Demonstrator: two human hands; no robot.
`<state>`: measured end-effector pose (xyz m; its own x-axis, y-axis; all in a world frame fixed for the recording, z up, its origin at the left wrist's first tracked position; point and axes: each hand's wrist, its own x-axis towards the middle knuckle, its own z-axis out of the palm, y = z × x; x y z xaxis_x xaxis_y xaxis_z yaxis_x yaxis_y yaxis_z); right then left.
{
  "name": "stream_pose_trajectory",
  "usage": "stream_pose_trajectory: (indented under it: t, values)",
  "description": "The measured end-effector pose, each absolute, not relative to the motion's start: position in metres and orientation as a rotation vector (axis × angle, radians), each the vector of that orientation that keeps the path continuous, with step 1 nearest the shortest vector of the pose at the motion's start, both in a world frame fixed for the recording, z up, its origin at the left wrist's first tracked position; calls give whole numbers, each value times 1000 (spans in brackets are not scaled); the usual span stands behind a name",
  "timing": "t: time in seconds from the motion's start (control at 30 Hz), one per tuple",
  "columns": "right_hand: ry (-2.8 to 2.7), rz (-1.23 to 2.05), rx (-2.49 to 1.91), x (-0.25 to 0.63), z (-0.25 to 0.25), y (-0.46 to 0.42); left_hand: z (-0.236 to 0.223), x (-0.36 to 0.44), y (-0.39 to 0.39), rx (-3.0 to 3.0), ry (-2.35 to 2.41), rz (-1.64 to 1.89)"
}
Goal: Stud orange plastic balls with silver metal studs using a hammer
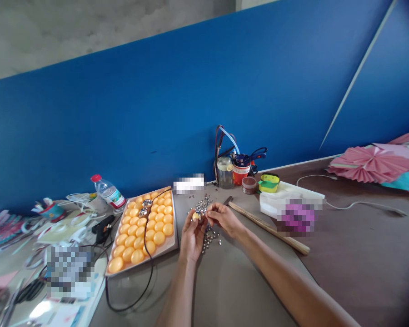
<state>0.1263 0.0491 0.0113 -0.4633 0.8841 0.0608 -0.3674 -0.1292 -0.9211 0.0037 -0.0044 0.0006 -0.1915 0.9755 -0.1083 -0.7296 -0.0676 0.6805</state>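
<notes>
My left hand [192, 240] is closed around a small round ball [197, 216], yellowish with shiny silver bits on it. My right hand [225, 220] meets it from the right in a pinch, thumb and forefinger together; what it pinches is too small to make out. Under and behind both hands lies a scattered pile of small silver beads [209, 239]. Left of my hands stands a shallow box [174, 243] filled with rows of orange balls [137, 256]. Two silver-covered balls [145, 208] on a black cord [152, 268] rest on top of them.
A hammer [269, 228] with a wooden handle lies right of my hands. Behind stand a jar [225, 175], a red cup [240, 175] and a yellow-green container [269, 183]. A water bottle [109, 194], a black glue gun [104, 230] and scissors clutter the left. Pink folded paper [371, 163] lies far right.
</notes>
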Motion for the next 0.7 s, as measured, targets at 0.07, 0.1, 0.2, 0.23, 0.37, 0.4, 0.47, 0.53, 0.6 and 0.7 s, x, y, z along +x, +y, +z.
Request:
stream_pose_trajectory:
  t: [0.07, 0.1, 0.2, 0.23, 0.37, 0.4, 0.47, 0.53, 0.6, 0.7]
  values:
    - [-1231, 1721, -694, 125, 13, 47, 1, 4, -4, 429, 747, 1636]
    - [-1236, 1714, -707, 125, 14, 47, 2, 5, -4, 418, 752, 1640]
    - [-1236, 1731, -717, 123, 17, 45, 3, 6, -5, 421, 757, 1641]
    - [-1234, 1750, -714, 123, 17, 44, 3, 6, -5, 434, 755, 1638]
    - [-1208, 1767, -738, 121, 15, 44, 2, 5, -5, 472, 750, 1627]
    - [-1211, 1748, -764, 120, 14, 44, 1, 5, -4, 479, 749, 1629]
    - [-1235, 1702, -825, 119, 12, 45, 0, 5, -4, 492, 745, 1635]
    - [-1273, 1654, -863, 118, 10, 46, 0, 6, -4, 499, 744, 1639]
    - [-1316, 1608, -888, 117, 9, 46, -1, 6, -3, 495, 744, 1643]
    - [-1364, 1576, -917, 116, 10, 45, -2, 6, -3, 508, 742, 1634]
